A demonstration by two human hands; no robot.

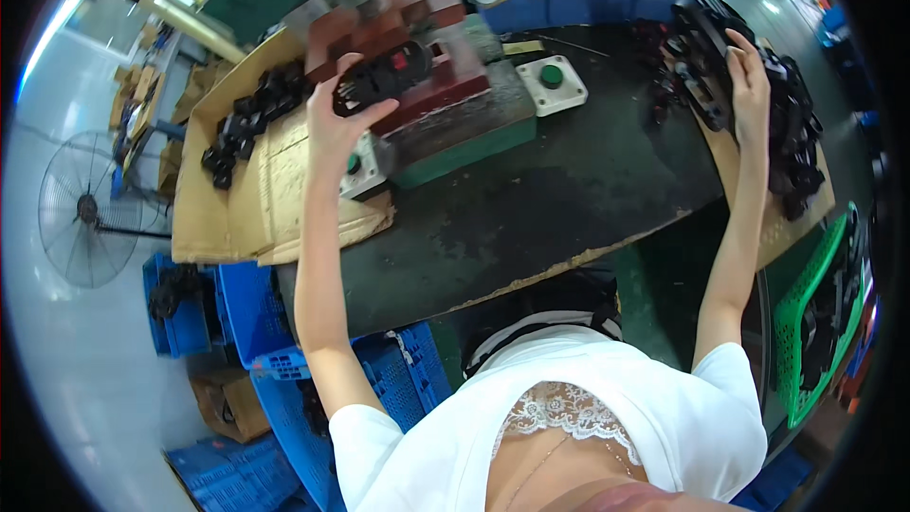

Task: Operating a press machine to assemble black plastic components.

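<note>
My left hand (330, 128) is closed around one end of a black moulded plastic part (379, 81) with a small red spot on it. That part lies at a dark-red metal fixture (455, 85) mounted on a green base block (464, 154). Over at the right, my right hand (749, 90) grips the edge of a long black plastic part (703, 76), fingers bent over its far side. It is beside a pile of similar black parts (791, 137). White boxes with a green push button (552, 76) and another green push button (354, 164) flank the fixture.
A cardboard box (223, 228) holding several black pieces (270, 100) stands left of the fixture. The dark worktable (569, 190) has a worn front edge near my body. Blue crates (251, 308) are at the lower left, a green basket (791, 341) at the right, and a fan (87, 209) far left.
</note>
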